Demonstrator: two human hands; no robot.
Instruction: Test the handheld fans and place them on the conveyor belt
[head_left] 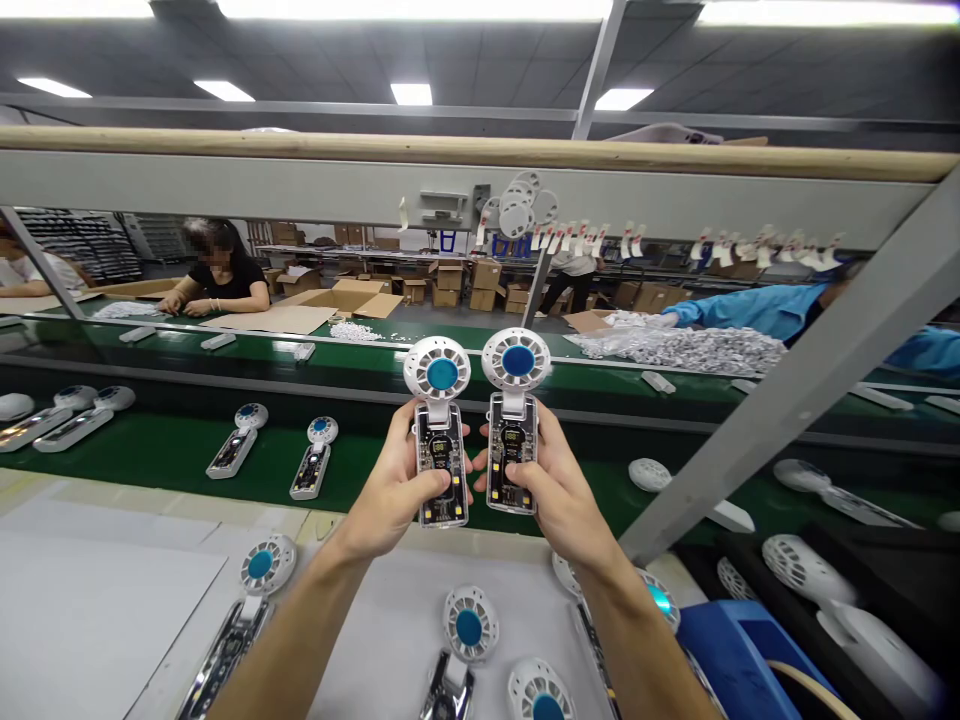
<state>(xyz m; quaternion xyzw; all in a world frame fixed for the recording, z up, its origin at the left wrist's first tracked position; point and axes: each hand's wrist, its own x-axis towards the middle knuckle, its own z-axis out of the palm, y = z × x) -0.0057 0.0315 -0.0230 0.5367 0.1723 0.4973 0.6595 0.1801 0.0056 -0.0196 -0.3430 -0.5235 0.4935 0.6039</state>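
Observation:
Two small handheld fans are held upright side by side above the green conveyor belt (172, 455). Each has a white round head with a blue centre and a clear body showing electronics. My left hand (394, 490) grips the left fan (439, 430) by its body, thumb pressed on the front. My right hand (551, 490) grips the right fan (513, 420) the same way; its small display is lit. Both fan heads stand level, almost touching.
More fans lie on the white bench (97, 610) below my arms and along the belt. A grey slanted frame bar (795, 390) crosses at right beside a blue box (739, 650). Across the belt, a seated person (217, 275) and a blue sleeve (750, 305) work near bagged parts.

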